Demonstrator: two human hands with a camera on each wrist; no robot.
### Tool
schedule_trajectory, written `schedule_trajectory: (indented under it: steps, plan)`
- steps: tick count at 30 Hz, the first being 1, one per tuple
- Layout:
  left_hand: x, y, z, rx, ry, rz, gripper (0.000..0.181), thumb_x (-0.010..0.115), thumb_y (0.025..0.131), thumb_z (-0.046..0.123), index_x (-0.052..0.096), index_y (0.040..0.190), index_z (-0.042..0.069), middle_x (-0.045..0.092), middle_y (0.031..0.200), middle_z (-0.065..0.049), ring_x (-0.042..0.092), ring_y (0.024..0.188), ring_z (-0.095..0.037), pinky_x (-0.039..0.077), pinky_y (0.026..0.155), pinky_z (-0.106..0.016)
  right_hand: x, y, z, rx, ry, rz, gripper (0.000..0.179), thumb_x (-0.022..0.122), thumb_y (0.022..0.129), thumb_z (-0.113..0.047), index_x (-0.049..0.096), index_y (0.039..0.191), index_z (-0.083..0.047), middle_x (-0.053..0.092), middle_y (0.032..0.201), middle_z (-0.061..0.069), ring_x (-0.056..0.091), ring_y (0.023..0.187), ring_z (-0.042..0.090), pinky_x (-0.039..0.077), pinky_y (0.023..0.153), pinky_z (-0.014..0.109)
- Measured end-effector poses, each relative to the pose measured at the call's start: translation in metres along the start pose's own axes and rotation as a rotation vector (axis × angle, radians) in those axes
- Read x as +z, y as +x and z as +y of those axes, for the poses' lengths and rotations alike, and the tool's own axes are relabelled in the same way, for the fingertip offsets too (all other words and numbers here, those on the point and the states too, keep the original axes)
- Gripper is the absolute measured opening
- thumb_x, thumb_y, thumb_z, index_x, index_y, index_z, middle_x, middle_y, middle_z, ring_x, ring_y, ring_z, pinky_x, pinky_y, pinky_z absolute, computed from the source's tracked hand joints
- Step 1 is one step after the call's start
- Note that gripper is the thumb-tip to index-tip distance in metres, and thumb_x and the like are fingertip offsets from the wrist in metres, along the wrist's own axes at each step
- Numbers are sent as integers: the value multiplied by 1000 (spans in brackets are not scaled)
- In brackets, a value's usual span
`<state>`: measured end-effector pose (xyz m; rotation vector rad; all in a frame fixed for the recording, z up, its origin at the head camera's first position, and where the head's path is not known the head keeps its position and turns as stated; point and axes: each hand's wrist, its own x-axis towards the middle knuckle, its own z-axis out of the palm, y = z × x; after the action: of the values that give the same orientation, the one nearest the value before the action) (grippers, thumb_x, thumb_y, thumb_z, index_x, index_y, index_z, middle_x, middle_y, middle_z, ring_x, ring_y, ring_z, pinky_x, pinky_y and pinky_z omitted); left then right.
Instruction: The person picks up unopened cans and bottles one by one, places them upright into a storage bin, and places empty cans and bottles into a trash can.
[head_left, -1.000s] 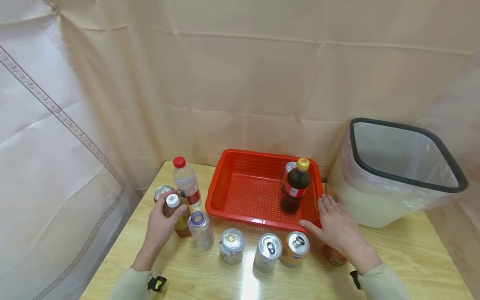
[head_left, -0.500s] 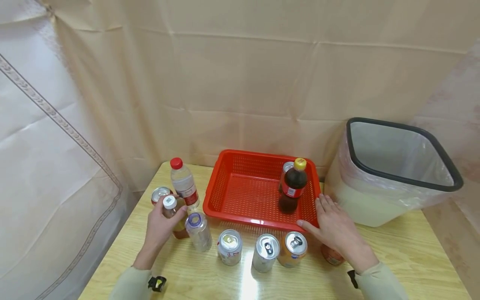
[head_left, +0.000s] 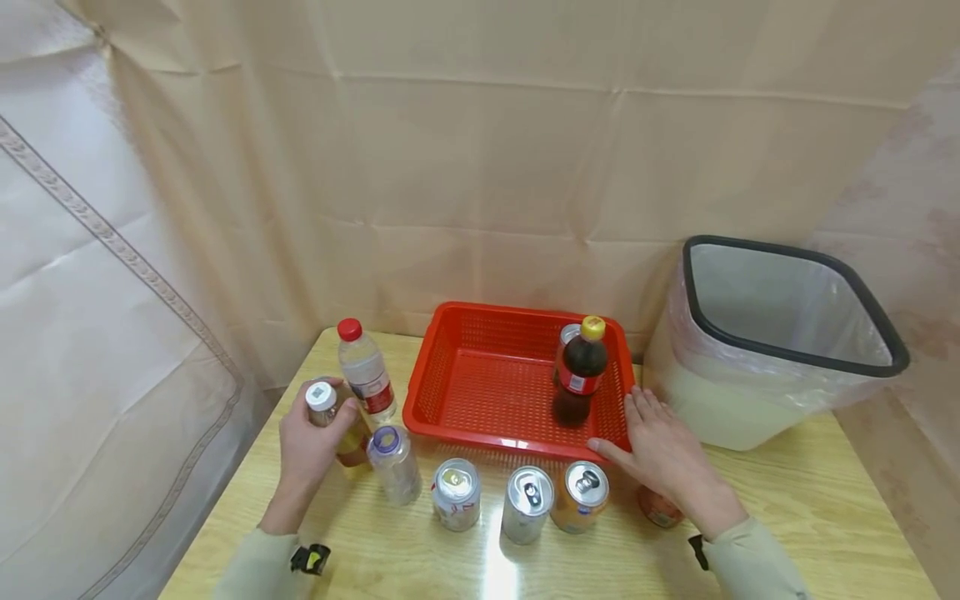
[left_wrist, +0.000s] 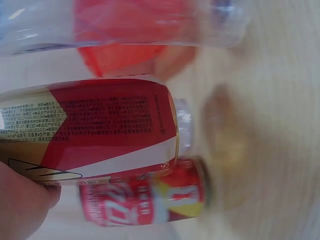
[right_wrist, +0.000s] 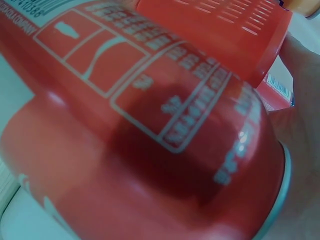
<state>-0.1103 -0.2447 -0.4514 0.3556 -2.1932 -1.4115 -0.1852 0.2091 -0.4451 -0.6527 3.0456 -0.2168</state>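
White-capped bottle in my left hand

I grip it at the red basket's 8 o'clock; small Chinese print crowds its label. My right hand rests straight-fingered against the rim at 4. Three more bottles: a red-capped bottle, a purple-necked bottle, a yellow-capped cola bottle inside at 3. Six cans; one red can, beneath my right wrist, reads "COMPANY".

head view: rightmost can partly hidden | left wrist view: held bottle cut off
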Motion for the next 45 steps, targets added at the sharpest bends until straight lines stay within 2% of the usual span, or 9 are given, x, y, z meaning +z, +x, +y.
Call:
schedule_trajectory:
  steps: [6, 8, 13, 19, 24, 28, 34, 38, 45]
  plan:
    - [-9, 3, 17, 34, -53, 37, 36, 77, 89, 7, 68, 123, 4, 67, 105, 17, 60, 98, -3, 46, 83, -15, 1, 0, 2, -8, -10, 19, 103, 57, 94, -70, 44, 145, 18, 40, 150, 41, 37, 142, 56, 33, 116, 63]
    - [-13, 4, 22, 65, -87, 59, 36, 76, 89, 4, 68, 124, 2, 66, 104, 21, 61, 99, -4, 47, 84, -14, 1, 0, 2, -11, -9, 20, 103, 57, 94, -71, 44, 145, 18, 40, 150, 41, 38, 142, 56, 33, 116, 63]
    - [-21, 6, 45, 182, -196, 102, 33, 71, 90, -5, 65, 122, -7, 70, 106, 14, 64, 102, -8, 50, 87, -14, 1, 0, 1, -22, -9, 29, 103, 56, 94, -71, 45, 144, 18, 41, 150, 41, 38, 141, 56, 33, 116, 63]
    - [-18, 8, 83, 289, -334, 33, 31, 65, 92, -6, 62, 123, -10, 72, 111, 2, 65, 108, -16, 51, 94, -19, 0, -1, 1, -21, -14, 28, 101, 57, 94, -70, 47, 144, 18, 41, 150, 40, 38, 141, 56, 33, 116, 63]
    - [1, 18, 114, 387, -408, -106, 31, 64, 92, -5, 62, 123, -12, 73, 114, -3, 66, 109, -16, 52, 95, -21, 0, -1, 1, -24, -19, 34, 101, 56, 94, -72, 48, 144, 17, 41, 150, 40, 39, 141, 55, 34, 116, 63]
    - [21, 31, 138, 428, -372, -224, 33, 65, 93, 1, 61, 124, -10, 71, 116, -5, 67, 109, -16, 53, 95, -24, 0, -1, 1, -23, -22, 33, 100, 57, 95, -70, 48, 144, 17, 42, 150, 40, 39, 141, 55, 34, 116, 62]
    - [54, 49, 168, 360, -244, -404, 39, 66, 98, 21, 60, 132, 3, 66, 125, -8, 62, 116, -23, 51, 102, -46, 1, -1, 1, -19, -28, 33, 98, 60, 95, -67, 47, 144, 17, 42, 150, 40, 39, 142, 55, 35, 116, 62]
    - [74, 59, 182, 295, -191, -473, 42, 65, 100, 31, 60, 134, 8, 64, 129, -9, 61, 118, -29, 50, 102, -58, 1, -1, 1, -17, -21, 34, 97, 62, 94, -66, 48, 144, 16, 42, 150, 39, 39, 142, 55, 34, 116, 62]
    - [108, 69, 193, 262, -129, -529, 42, 61, 102, 39, 60, 133, 11, 65, 127, -6, 61, 117, -27, 50, 101, -56, 1, -1, 2, -11, 0, 35, 101, 60, 93, -69, 46, 146, 16, 41, 151, 39, 38, 142, 54, 34, 116, 61]
